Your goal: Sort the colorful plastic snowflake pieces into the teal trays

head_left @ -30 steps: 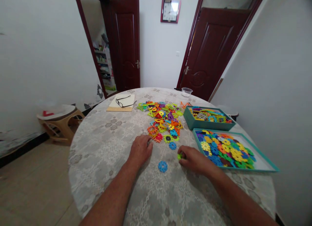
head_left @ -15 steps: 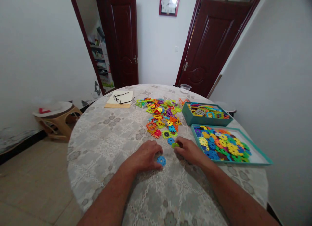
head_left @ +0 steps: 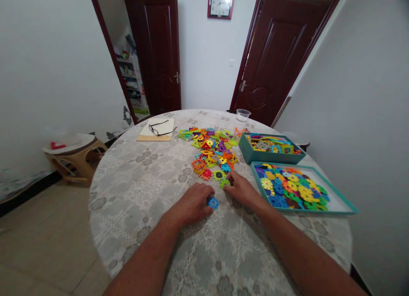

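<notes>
My left hand (head_left: pixel 195 203) is closed with thumb and fingertips on a blue notched disc (head_left: pixel 213 203), low over the tablecloth. To its right and a little farther off, my right hand (head_left: pixel 243 189) pinches the edge of a yellow-green notched disc (head_left: pixel 225 184). That disc lies just in front of a lime square piece with a dark centre (head_left: pixel 219 175). Beyond both hands spreads a heap of mixed plastic pieces (head_left: pixel 211 151) in orange, yellow, purple, red and blue. Whether anything lies under the yellow-green disc is hidden.
On the right stand a teal box (head_left: pixel 271 156) of assorted pieces and a shallow teal lid (head_left: pixel 338 202) with notched discs. Glasses (head_left: pixel 155 130) rest on a pad (head_left: pixel 143 138) at the far left. A clear bowl (head_left: pixel 243 113) sits at the back edge.
My right hand has moved the yellow-green disc forward and left, where a blue disc showed before. My left hand has closed on its blue disc, which sits slightly farther forward.
</notes>
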Demonstrator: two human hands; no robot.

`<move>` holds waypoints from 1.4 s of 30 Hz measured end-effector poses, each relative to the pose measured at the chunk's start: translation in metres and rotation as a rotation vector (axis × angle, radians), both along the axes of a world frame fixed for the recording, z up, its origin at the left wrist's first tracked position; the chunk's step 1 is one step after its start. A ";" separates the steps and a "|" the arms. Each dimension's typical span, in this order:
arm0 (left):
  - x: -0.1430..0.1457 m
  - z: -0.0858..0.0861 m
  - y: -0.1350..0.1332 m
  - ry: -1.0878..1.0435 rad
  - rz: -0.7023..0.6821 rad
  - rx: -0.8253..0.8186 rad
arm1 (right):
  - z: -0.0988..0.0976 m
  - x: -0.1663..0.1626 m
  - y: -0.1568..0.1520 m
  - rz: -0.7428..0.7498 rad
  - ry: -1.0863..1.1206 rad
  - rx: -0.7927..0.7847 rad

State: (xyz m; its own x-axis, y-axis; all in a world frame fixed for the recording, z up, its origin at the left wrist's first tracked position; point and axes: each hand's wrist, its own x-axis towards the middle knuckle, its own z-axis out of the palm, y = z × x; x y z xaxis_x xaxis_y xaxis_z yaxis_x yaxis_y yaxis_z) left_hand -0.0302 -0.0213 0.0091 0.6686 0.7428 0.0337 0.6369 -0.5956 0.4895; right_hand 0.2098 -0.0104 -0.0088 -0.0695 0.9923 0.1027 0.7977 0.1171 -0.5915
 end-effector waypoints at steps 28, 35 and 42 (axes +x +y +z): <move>0.006 -0.012 0.014 -0.106 0.092 -0.062 | 0.012 -0.030 -0.035 0.241 0.034 -0.068; 0.011 -0.014 0.017 -0.275 0.050 -0.142 | 0.018 -0.022 -0.035 0.300 0.044 0.000; 0.009 -0.019 0.020 -0.315 0.161 0.055 | 0.051 0.034 -0.028 0.051 -0.108 0.231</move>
State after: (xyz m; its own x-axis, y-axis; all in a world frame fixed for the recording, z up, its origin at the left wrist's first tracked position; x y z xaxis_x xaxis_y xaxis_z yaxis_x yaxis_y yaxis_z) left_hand -0.0216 -0.0016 -0.0101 0.4933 0.8294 0.2624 0.5480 -0.5305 0.6468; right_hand 0.2436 -0.0383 0.0425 -0.1414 0.9385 0.3151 0.8443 0.2805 -0.4566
